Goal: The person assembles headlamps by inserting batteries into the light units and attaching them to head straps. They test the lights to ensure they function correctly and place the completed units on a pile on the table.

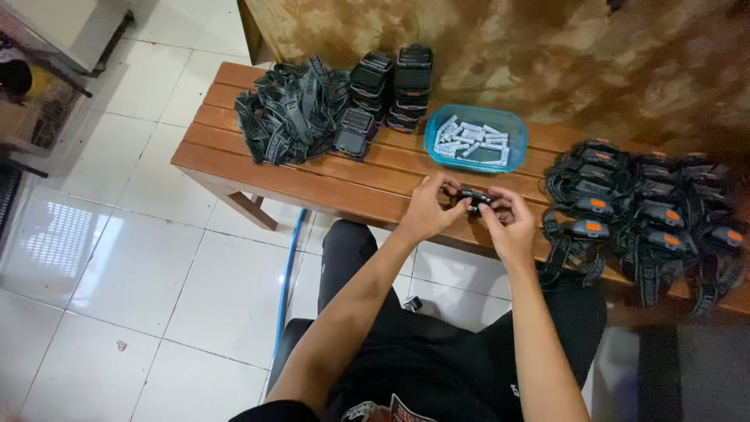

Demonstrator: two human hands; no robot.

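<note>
Both my hands hold one small black headlamp body above the front edge of a wooden bench. My left hand grips its left end with the fingers curled over the top. My right hand grips the right end. Directly behind the hands sits a blue plastic tray with several small white batteries inside.
A heap of grey elastic straps lies on the bench's left end, with stacked black lamp bodies beside it. Several assembled headlamps with orange buttons are piled on the right. A blue hose runs across the white tiled floor under the bench.
</note>
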